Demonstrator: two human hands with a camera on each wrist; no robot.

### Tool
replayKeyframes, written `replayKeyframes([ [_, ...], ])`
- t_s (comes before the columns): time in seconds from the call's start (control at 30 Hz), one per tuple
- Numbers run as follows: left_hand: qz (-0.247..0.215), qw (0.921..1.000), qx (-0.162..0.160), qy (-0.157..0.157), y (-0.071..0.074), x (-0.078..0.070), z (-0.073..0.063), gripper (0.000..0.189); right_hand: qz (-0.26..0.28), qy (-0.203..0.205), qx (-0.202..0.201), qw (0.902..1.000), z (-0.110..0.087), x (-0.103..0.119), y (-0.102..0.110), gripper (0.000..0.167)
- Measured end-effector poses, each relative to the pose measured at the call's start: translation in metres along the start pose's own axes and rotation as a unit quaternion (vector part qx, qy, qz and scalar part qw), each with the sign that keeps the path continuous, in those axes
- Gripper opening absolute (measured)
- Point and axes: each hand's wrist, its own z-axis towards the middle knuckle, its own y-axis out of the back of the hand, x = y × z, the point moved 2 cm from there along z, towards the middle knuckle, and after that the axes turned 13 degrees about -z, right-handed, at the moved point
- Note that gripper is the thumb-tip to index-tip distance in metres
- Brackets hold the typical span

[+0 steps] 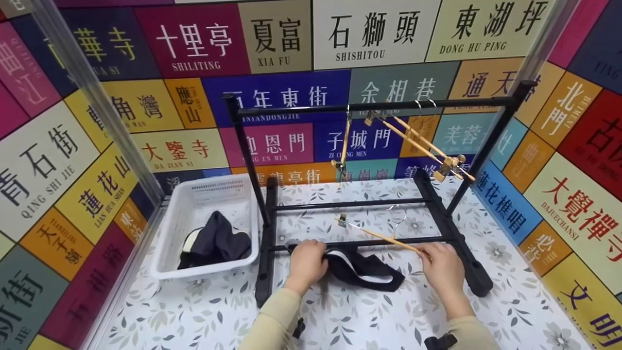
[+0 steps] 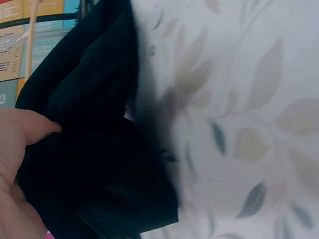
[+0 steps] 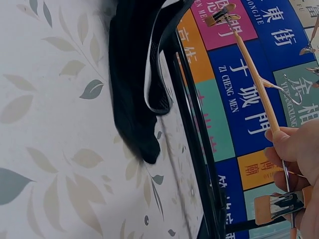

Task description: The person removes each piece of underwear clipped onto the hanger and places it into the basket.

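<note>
My left hand (image 1: pixel 307 266) pinches one end of a black cloth garment (image 1: pixel 384 273) with a white inner band, just in front of the rack. In the left wrist view the thumb presses on the dark cloth (image 2: pixel 99 164). My right hand (image 1: pixel 441 272) grips one end of a wooden clip hanger (image 1: pixel 384 237) and tilts it over the garment. One metal clip (image 3: pixel 219 15) is at the hanger's far end, and another clip (image 3: pixel 279 206) is by the right fingers. Hanger and garment appear apart in the right wrist view.
A black rack (image 1: pixel 374 106) stands across the middle, with several clip hangers (image 1: pixel 413 133) on its top bar. To its left, a white basket (image 1: pixel 206 272) holds a dark cloth item (image 1: pixel 218 238) with a pale part. Printed panels (image 1: pixel 379 34) surround the leaf-patterned surface (image 1: pixel 194 316).
</note>
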Motion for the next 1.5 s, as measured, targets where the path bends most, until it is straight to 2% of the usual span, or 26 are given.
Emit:
replayKeyframes([
  [0.23, -0.013, 0.9998, -0.012, 0.003, 0.025, 0.004, 0.008, 0.016, -0.012, -0.006, 0.017, 0.9998, 0.001, -0.003, 0.002, 0.016],
  [0.53, -0.032, 0.9993, -0.015, 0.009, 0.054, 0.008, 0.015, 0.017, -0.007, -0.005, -0.002, 1.0, 0.003, -0.006, 0.007, 0.018],
  [0.87, -0.03, 0.9992, -0.025, 0.008, 0.083, 0.016, 0.021, 0.012, -0.014, -0.016, 0.01, 0.9997, 0.004, -0.014, 0.012, 0.015],
  [1.1, -0.034, 0.9981, -0.049, -0.013, 0.101, 0.023, 0.024, 0.008, -0.017, -0.037, 0.034, 0.9986, 0.006, -0.017, 0.015, 0.014],
  [1.5, -0.042, 0.9955, -0.085, -0.003, 0.144, 0.037, 0.03, 0.01, -0.013, -0.031, 0.021, 0.9992, 0.008, -0.025, 0.018, 0.01],
])
